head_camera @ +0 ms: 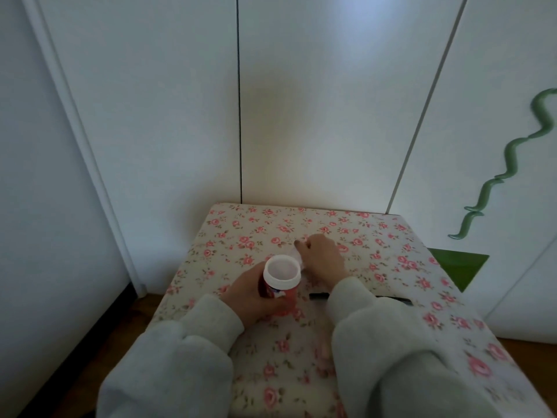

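A small red jar [278, 289] with a wide white rim stands upright and uncovered on the floral tablecloth [376, 251]. My left hand [250, 294] grips its side from the left. Just behind the jar, my right hand [322, 257] rests on the cloth with curled fingers around something white [297, 253], perhaps the jar's cap; most of it is hidden by the hand. Both arms wear grey sleeves.
A dark flat object [319, 296] lies on the cloth, partly hidden under my right sleeve. White cabinet doors [301, 116] rise right behind the table. A green wavy decoration [512, 164] and a green triangle [458, 265] are at the right. Wooden floor [120, 321] shows left.
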`<state>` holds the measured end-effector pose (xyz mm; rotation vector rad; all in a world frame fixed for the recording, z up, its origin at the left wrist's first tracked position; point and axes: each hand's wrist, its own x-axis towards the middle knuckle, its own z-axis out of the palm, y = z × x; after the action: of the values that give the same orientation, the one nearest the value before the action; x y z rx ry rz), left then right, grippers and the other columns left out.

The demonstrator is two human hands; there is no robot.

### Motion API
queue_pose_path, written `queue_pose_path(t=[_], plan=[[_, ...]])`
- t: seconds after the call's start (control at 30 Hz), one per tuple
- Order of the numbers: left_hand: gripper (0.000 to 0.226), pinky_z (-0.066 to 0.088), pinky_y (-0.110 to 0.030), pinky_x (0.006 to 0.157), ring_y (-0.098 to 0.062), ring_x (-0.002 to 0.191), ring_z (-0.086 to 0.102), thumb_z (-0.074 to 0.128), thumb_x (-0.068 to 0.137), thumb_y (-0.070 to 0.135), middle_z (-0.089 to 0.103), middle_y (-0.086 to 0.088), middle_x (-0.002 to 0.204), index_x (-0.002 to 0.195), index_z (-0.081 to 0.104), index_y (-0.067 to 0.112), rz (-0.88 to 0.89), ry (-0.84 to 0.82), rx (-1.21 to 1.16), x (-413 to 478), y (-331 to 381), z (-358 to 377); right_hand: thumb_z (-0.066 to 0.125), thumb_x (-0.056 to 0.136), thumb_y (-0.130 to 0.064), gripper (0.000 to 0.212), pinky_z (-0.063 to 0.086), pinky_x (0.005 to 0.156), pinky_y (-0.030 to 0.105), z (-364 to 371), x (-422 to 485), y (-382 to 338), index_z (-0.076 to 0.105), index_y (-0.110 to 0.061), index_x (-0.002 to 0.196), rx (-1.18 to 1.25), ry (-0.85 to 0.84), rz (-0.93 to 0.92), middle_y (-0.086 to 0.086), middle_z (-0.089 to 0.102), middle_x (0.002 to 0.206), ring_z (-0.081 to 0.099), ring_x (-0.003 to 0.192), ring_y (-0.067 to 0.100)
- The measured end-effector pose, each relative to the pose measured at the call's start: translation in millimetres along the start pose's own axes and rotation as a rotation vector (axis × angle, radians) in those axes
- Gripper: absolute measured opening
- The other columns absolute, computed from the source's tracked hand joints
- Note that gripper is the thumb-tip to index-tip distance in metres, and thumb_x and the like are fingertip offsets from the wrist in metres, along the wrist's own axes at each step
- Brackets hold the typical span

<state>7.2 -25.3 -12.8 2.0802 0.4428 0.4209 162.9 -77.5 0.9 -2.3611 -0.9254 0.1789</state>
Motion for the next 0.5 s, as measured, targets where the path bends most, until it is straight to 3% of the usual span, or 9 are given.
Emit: queue_pose_path(t=[0.07, 0.13, 0.23, 0.3, 0.33, 0.4, 0.5], plan=[[0.049, 0.039, 0.005, 0.064, 0.013, 0.081, 0.048, 0.075, 0.070, 0.011, 0.052, 0.025, 0.089, 0.108, 0.049, 0.027, -0.004, 0.005, -0.006, -1, 3, 0, 0.043, 0.092, -0.030, 0.030, 0.040, 0.063, 0.030, 8, 4, 9, 0.056, -0.004, 0.087, -0.175, -0.053, 0.029, 0.012, 0.058, 0.088, 0.048, 0.070, 0.021], [0.049, 0.040, 0.005, 0.064, 0.012, 0.081, 0.048, 0.075, 0.070, 0.009, 0.052, 0.024, 0.089, 0.109, 0.050, 0.025, 0.002, 0.005, -0.021, -1, 4, 0, 0.043, 0.092, -0.031, 0.031, 0.042, 0.069, 0.033, 4, 1, 9, 0.054, -0.004, 0.102, -0.237, -0.041, 0.018, 0.013, 0.057, 0.104, 0.048, 0.078, 0.023], [0.053, 0.041, 0.003, 0.065, 0.011, 0.083, 0.048, 0.076, 0.069, 0.008, 0.052, 0.023, 0.091, 0.109, 0.046, 0.027, 0.004, 0.002, -0.039, -1, 4, -1, 0.049, 0.090, -0.031, 0.028, 0.042, 0.065, 0.031, -15, -10, 7, 0.054, -0.004, 0.089, -0.102, -0.049, -0.012, 0.011, 0.057, 0.086, 0.049, 0.071, 0.021], [0.057, 0.041, 0.002, 0.065, 0.010, 0.084, 0.049, 0.077, 0.068, 0.009, 0.052, 0.023, 0.093, 0.112, 0.045, 0.028, 0.002, -0.014, -0.038, -2, 5, 0, 0.055, 0.087, -0.028, 0.031, 0.040, 0.058, 0.027, -31, -22, 11, 0.056, 0.002, 0.078, -0.064, -0.157, -0.047, 0.013, 0.055, 0.070, 0.046, 0.062, 0.018], [0.061, 0.042, 0.001, 0.066, 0.009, 0.085, 0.049, 0.077, 0.067, 0.010, 0.052, 0.022, 0.095, 0.116, 0.045, 0.027, -0.005, -0.028, -0.037, -2, 4, 0, 0.059, 0.084, -0.026, 0.033, 0.042, 0.059, 0.028, -38, -30, 15, 0.060, 0.007, 0.082, -0.096, -0.239, -0.066, 0.019, 0.059, 0.072, 0.049, 0.062, 0.021], [0.074, 0.043, -0.003, 0.075, 0.004, 0.092, 0.051, 0.080, 0.063, 0.016, 0.051, 0.020, 0.102, 0.122, 0.040, 0.030, -0.023, -0.071, -0.040, -2, 2, -3, 0.063, 0.081, -0.025, 0.033, 0.050, 0.071, 0.031, -44, -45, 23, 0.063, 0.005, 0.095, -0.241, -0.366, -0.101, 0.023, 0.066, 0.096, 0.060, 0.077, 0.028], [0.097, 0.040, -0.023, 0.100, -0.006, 0.115, 0.045, 0.080, 0.043, 0.037, 0.044, 0.021, 0.124, 0.127, 0.030, 0.037, -0.064, -0.060, -0.098, -10, 0, -7, 0.059, 0.083, -0.018, 0.021, 0.044, 0.077, 0.024, -44, -59, 30, 0.063, -0.009, 0.101, -0.388, -0.324, -0.144, 0.009, 0.058, 0.107, 0.052, 0.086, 0.020]])
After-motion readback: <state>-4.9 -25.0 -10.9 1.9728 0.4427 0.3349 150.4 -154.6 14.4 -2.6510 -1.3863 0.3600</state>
